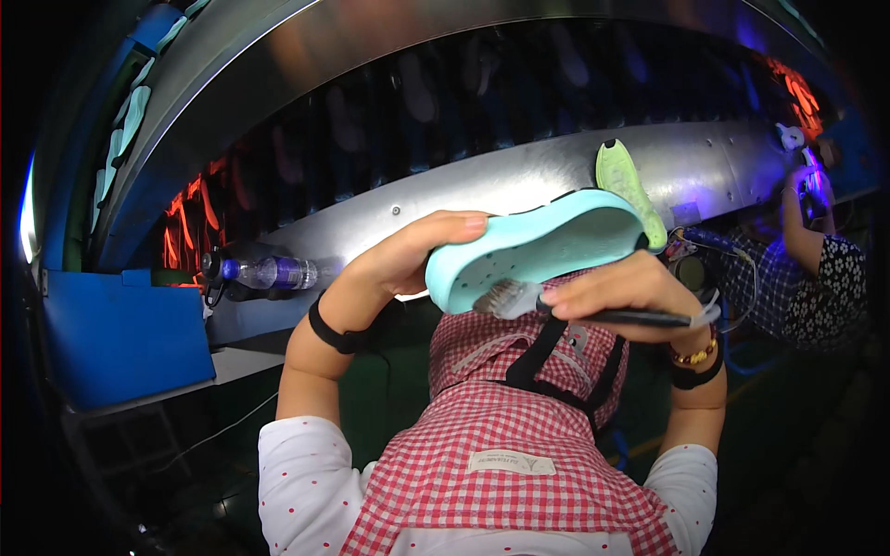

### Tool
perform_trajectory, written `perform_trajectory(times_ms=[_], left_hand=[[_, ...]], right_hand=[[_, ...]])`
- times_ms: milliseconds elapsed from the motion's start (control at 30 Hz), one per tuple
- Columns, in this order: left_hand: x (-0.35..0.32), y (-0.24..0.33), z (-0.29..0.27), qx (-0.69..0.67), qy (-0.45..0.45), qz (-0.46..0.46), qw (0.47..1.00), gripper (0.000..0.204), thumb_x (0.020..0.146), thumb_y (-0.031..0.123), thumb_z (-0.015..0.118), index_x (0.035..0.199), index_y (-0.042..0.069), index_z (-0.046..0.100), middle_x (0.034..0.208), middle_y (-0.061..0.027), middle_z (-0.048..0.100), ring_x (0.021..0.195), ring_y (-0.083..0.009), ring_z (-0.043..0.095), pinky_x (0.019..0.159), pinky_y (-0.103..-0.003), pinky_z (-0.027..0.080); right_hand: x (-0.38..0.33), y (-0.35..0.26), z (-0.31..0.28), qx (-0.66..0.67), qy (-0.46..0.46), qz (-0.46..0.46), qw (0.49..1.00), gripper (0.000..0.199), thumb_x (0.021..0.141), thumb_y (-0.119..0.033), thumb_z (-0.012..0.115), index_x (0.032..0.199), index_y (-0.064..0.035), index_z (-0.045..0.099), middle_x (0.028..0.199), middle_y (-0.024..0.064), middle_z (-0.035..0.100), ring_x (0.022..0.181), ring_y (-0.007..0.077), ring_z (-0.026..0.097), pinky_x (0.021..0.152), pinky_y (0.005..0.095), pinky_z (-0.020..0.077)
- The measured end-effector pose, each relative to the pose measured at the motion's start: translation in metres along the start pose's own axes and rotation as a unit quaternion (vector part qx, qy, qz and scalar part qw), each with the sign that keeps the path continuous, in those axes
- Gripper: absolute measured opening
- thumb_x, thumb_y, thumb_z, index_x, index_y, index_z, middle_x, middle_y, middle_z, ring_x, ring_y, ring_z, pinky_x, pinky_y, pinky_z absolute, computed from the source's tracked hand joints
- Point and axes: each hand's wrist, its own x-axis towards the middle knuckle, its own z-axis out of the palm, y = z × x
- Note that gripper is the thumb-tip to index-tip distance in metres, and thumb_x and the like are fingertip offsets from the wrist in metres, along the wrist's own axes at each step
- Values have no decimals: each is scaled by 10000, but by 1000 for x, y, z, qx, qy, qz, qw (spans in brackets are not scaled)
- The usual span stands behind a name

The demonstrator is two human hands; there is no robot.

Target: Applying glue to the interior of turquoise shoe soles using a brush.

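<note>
A light turquoise shoe sole (547, 239), cupped and dotted with small holes at one end, is tilted in front of my chest. My left hand (408, 248) grips its left end, fingers over the top edge. In my right hand (635, 292) is a brush (514, 300) with a dark handle. Its bristles lie at the holed end of the sole's inner face; whether they press on it I cannot tell. Behind the sole's right end, a lime green shoe sole (623, 181) lies on the metal ledge (519, 171).
On the left, a plastic bottle (278, 272) and a blue metal box (130, 338) stand by the ledge. Orange glowing heaters (192, 222) show at both ends of the dark machine opening. A co-worker (807, 269) works at the far right, beside cables and a blue-lit object.
</note>
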Motion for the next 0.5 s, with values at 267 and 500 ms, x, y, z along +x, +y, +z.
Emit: perform_trajectory(times_ms=[267, 500], left_hand=[[-20, 15, -4, 15, 18, 65, 998, 550, 786, 353, 507, 1140, -65, 459, 1046, -182, 541, 855, -203, 573, 711, -293, 487], [-11, -31, -44, -327, -26, 192, 925, 691, 818, 573, 328, 1210, 9, 408, 1200, -192, 447, 1025, -305, 505, 896, -445, 397]], right_hand=[[-12, 9, 0, -20, 110, 35, 993, 192, 674, 13, 651, 863, -17, 635, 911, 136, 629, 857, 226, 619, 766, 289, 495], [-12, -21, 12, 0, 122, -43, 992, 228, 606, -15, 700, 828, -26, 647, 846, 113, 644, 696, 188, 611, 585, 251, 468]])
